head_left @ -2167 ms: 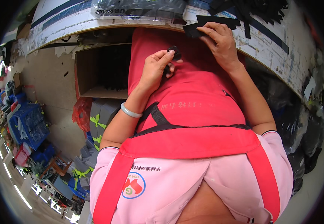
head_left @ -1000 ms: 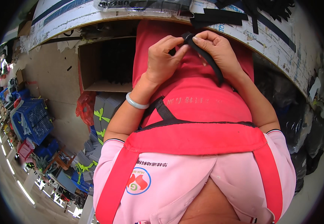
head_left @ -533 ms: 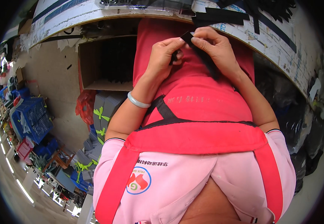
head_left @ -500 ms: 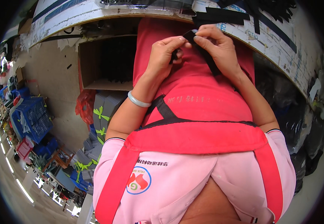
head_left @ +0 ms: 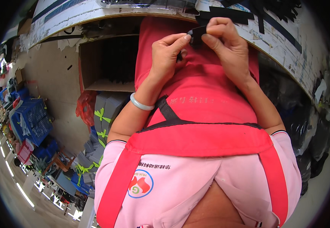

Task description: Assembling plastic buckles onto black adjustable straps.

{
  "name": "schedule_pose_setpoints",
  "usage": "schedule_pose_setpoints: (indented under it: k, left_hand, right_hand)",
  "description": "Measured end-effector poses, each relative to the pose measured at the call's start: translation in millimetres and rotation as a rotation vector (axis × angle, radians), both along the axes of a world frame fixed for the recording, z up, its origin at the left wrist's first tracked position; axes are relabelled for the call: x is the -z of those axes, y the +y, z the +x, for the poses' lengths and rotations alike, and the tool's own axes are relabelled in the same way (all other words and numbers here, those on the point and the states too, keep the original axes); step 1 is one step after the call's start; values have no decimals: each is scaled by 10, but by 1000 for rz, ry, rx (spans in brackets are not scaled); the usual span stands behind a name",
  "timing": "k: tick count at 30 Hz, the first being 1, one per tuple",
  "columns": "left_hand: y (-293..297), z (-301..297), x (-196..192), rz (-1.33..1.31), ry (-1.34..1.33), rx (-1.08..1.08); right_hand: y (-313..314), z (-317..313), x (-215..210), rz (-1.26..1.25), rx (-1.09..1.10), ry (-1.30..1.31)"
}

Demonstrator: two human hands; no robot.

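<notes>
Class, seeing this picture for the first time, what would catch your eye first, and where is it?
Probably the bright red apron, filling the middle. Over its upper end, near the table, the left hand and right hand pinch a black strip. Toward the left edge sits a blue crate.

White, scuffed worktop (head_left: 45, 30) with brown edge, across top of frame. Clear plastic packet (head_left: 146, 5) on it, top centre. Open brown cardboard box (head_left: 110, 85), upper left of centre, below worktop edge. Crumpled red plastic bag (head_left: 85, 108) just beneath box; beside it, grey flat bundles (head_left: 110, 103) tied with neon-green ribbons (head_left: 101, 114). Blue plastic lattice crate (head_left: 35, 117) at left, on grey-brown floor (head_left: 56, 78). Brown wooden stool (head_left: 60, 161), lower left. Dark, shiny plastic bags (head_left: 303, 131), right side.
</notes>
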State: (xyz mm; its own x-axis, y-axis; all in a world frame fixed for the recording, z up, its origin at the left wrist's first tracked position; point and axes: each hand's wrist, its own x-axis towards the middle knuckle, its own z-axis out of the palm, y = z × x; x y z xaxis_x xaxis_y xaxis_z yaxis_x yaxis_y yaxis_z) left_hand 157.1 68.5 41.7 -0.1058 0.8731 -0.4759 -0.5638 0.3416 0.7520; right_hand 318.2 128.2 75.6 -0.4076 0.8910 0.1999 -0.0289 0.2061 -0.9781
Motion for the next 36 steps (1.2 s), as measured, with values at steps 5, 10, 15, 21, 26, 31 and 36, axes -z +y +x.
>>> schedule_pose_setpoints:
  k: [5,10,15,21,26,31,36]
  left_hand:
    - [19,12,-19,111,195,-66]
    - [-11,17,-22,218,305,-71]
    - [-30,43,-42,307,395,-37]
    - [-99,-51,-87,436,418,72]
    - [-158,-88,-69,571,531,126]
    - [-162,-81,-84,550,492,141]
    - [-206,-115,-120,527,446,151]
  right_hand:
    - [114,135,-202,-404,-153,-197]
    - [46,138,-136,-688,-248,-363]
    - [96,119,11,-709,-217,-176]
    - [115,174,57,-810,-336,-39]
    - [83,132,50,-511,-253,-173]
    - [69,102,101,-322,-157,-67]
    - [40,60,126,-442,-148,0]
